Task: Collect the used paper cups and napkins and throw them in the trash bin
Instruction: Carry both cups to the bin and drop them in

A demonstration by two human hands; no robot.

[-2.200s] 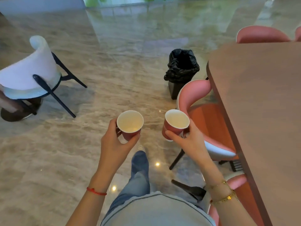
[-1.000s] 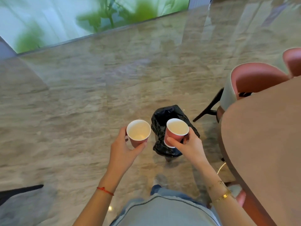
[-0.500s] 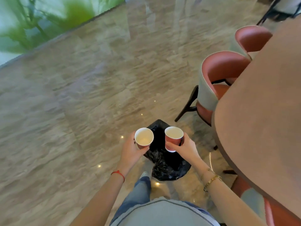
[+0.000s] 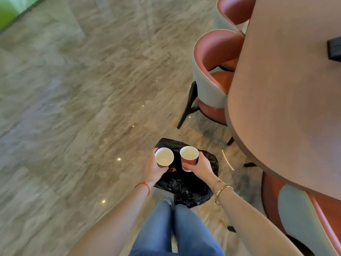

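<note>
My left hand (image 4: 154, 171) grips a red paper cup (image 4: 164, 157) with a white inside, held upright. My right hand (image 4: 200, 168) grips a second red paper cup (image 4: 189, 156), also upright. Both cups hang side by side directly above the trash bin (image 4: 186, 183), which is lined with a black plastic bag and stands on the floor just in front of my legs. Something small and reddish shows inside the bag between my hands. No napkins are in sight.
A brown table (image 4: 287, 93) fills the right side. Pink and grey chairs (image 4: 212, 78) are tucked along its edge, one near the bin, another (image 4: 299, 215) at the lower right. A black object (image 4: 334, 48) lies on the table. Marble floor (image 4: 73, 108) spreads to the left.
I walked up to the bin, which went from far ahead to right under my hands. Both cups stayed upright in my hands and drew closer together.
</note>
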